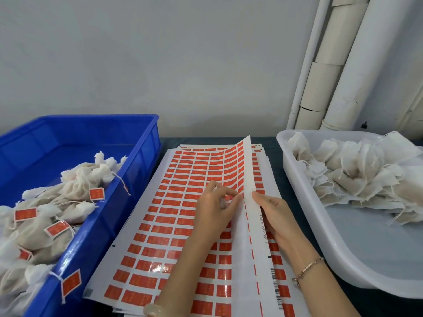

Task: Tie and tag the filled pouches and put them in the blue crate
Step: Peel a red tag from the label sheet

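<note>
A sheet point(183, 202) of red labels is held up at its right edge, gripped by the right hand point(272, 213). A label point(229, 197) beside that edge is pinched by the curled left hand point(215, 207). Tagged pouches point(75, 188) are piled in the crate point(137, 117) at left, and untagged pouches point(357, 170) in the tub point(286, 156) at right.

Behind the bench point(170, 141) we see a plain, pale grey wall point(160, 53), softly and evenly lit. In the right corner we find a bundle of white pipes point(357, 65) rising at a slant, some wrapped in jointed sleeves. The bench top is dark.
</note>
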A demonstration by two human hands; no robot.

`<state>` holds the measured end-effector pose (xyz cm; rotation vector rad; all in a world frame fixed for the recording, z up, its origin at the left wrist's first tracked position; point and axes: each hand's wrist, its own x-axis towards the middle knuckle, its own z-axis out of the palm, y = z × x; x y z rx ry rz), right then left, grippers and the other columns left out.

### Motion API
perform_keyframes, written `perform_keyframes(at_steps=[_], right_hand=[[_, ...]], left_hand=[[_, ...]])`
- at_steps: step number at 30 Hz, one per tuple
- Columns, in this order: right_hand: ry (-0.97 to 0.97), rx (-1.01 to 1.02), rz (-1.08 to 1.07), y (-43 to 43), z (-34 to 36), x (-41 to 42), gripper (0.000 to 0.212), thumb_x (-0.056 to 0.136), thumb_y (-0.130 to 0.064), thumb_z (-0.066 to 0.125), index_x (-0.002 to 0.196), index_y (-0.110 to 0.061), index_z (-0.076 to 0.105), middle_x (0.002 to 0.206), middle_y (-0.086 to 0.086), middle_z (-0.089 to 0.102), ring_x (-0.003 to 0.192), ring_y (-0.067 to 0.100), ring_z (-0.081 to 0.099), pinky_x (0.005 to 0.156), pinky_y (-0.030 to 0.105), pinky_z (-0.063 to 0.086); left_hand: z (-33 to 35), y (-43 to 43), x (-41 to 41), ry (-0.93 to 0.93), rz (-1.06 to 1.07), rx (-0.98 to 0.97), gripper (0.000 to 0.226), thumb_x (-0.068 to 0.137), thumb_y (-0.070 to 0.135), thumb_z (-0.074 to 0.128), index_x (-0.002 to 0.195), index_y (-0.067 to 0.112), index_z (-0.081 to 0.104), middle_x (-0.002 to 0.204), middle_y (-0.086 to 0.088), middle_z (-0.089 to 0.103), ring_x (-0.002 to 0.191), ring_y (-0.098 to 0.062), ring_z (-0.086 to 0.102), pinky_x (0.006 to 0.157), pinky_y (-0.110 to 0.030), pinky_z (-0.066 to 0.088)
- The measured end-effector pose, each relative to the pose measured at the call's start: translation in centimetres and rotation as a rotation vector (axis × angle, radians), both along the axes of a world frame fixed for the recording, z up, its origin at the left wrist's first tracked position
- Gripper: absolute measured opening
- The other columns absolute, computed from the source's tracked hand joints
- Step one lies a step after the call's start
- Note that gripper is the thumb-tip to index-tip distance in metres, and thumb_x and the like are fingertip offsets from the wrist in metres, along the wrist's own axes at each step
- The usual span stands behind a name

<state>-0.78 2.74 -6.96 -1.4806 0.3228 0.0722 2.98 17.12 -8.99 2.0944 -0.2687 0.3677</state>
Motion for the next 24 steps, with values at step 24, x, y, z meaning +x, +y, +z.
perform_keyframes(at_steps=[24], right_hand=[[-0.213,-0.609,-0.209,-0.6,-1.9,0.9,0.011,0.087,-0.029,0.067,0.097,-0.028,0.061,0.097,-0.011,0.065,0.070,0.004,0.063,0.057,0.014,0.042]], left_hand=[[1.3,2.5,0.6,0.137,0.235,-0.335,0.009,0.085,0.040,0.069,0.086,0.038,0.060,0.099,0.013,0.063,0.090,-0.008,0.060,0.071,-0.013,0.045]])
